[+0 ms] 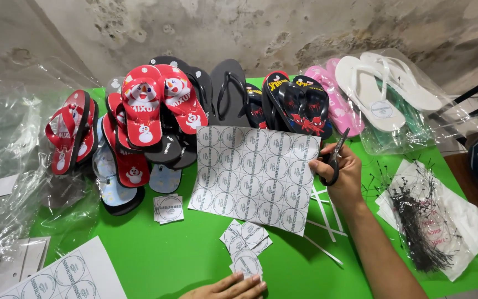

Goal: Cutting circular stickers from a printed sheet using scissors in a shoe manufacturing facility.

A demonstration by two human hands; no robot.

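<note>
My right hand [343, 176] grips black-handled scissors [337, 148], blades pointing up. Its fingertips meet the right edge of a white sheet of printed round labels [253, 177], which hangs tilted above the green table [156, 254]. My left hand [229, 288] lies low at the bottom edge, fingers stretched out and touching a loose pile of cut square labels [244, 243]. A small neat stack of cut labels [168, 209] sits to the left of the sheet.
Flip-flops line the back: red snowman ones [142, 105], black ones [228, 91], dark cartoon ones [300, 105], pink and white pairs in plastic [374, 94]. Black tag fasteners on bags [421, 221] lie right. Paper strips [325, 213], another label sheet [67, 274], clear bags [1, 144] left.
</note>
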